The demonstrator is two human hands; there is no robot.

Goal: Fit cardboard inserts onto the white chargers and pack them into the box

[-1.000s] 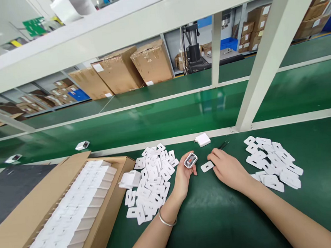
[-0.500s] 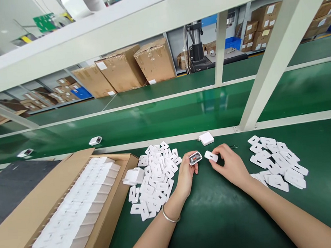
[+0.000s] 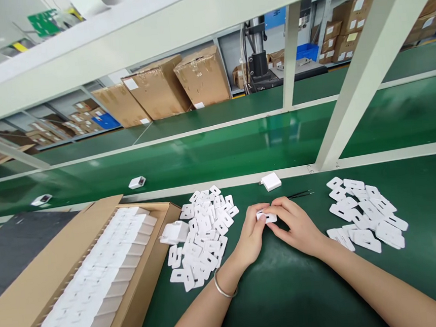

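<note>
My left hand [image 3: 249,237], with a bangle at the wrist, is closed around a white charger housing, mostly hidden by the fingers. A small white end cover [image 3: 268,217] with a dark slot lies over the housing's open end. My right hand [image 3: 300,227] grips this cover from the right, and my left thumb also presses on it. Whether the cover sits fully flush I cannot tell. Left of my hands is a pile of white slotted covers [image 3: 209,233]; a second pile of white covers [image 3: 367,211] is to the right. Dark tweezers [image 3: 300,194] lie just behind my right hand.
A white charger [image 3: 271,181] lies by the bench's back rail, another charger [image 3: 174,233] beside the left pile. An open cardboard box [image 3: 156,260] with white dividers fills the left. Beyond the rail, chargers [image 3: 137,182] sit on the green belt. A slanted post [image 3: 358,70] rises at right.
My hands have come together: the right hand has brought the cover leftward onto the housing's open end. The chargers on the belt have shifted right.
</note>
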